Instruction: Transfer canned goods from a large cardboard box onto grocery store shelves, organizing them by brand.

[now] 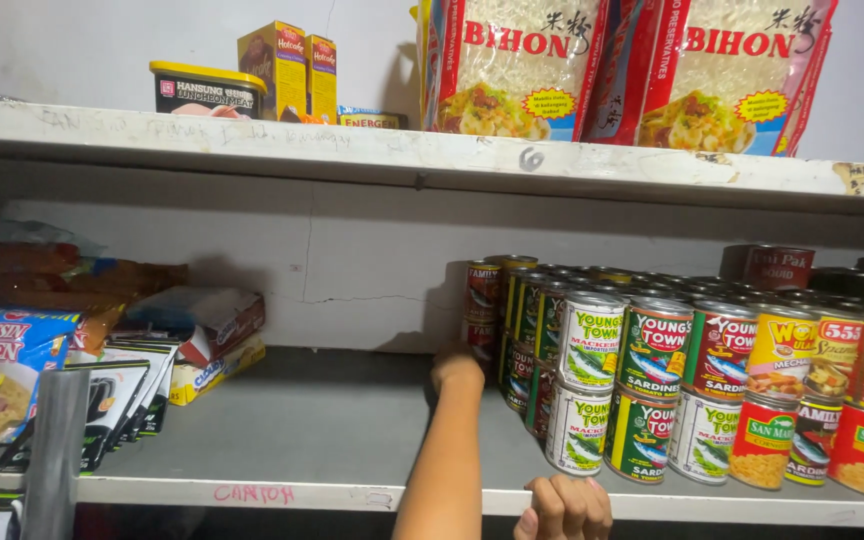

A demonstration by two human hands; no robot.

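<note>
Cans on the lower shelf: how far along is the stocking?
Done: cans stand stacked two high on the right. In hand: left hand reaches the stack's rear left corner; right hand grips the lower shelf at its front edge. Left: the shelf's middle is bare.

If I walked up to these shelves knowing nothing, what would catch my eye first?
Probably the stacked cans filling the right of the lower shelf, two high with bright fish and corn labels. Next, the two big red noodle bags standing on the upper shelf above them. Then the left hand reaching to the back beside the cans, while the right hand grips the shelf's front edge.
</note>
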